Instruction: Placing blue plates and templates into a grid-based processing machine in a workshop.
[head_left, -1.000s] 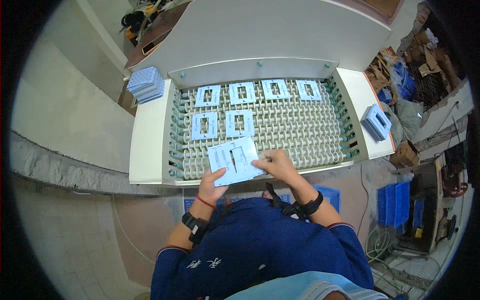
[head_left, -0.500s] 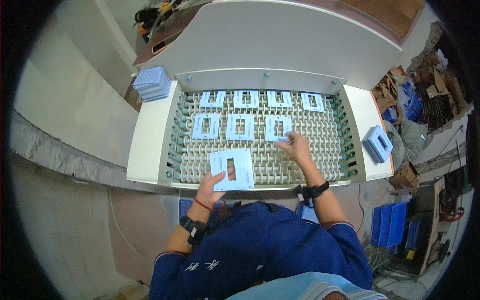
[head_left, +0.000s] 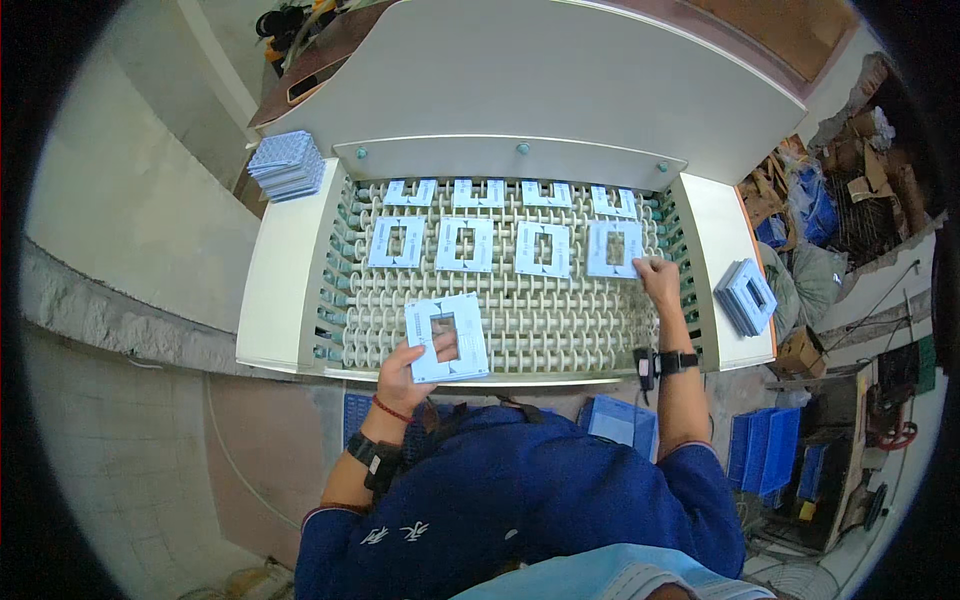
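Observation:
My left hand [head_left: 398, 374] holds a light-blue square plate with a rectangular cutout [head_left: 466, 352] over the near edge of the roller conveyor [head_left: 553, 318]; its fingers show through the cutout. Whether more plates lie beneath it I cannot tell. At the right end of the nearer row, my right hand [head_left: 657, 281] pinches the lower right corner of another such plate [head_left: 601, 264], which lies on the rollers. To its left are several similar plates [head_left: 529, 262] in the same row. A farther row of plates [head_left: 466, 198] lies by the back panel.
A pile of light-blue plates [head_left: 318, 178] stands on the left white ledge, and a smaller stack [head_left: 738, 304] sits on the right one. Behind the rollers rises a tall grey panel [head_left: 560, 80]. Blue crates [head_left: 764, 450] are on the floor at right.
My right hand has moved right, from the neighbouring plate to a plate now at the row's right end. The laid plates have shifted toward the back. My left hand still holds its plate.

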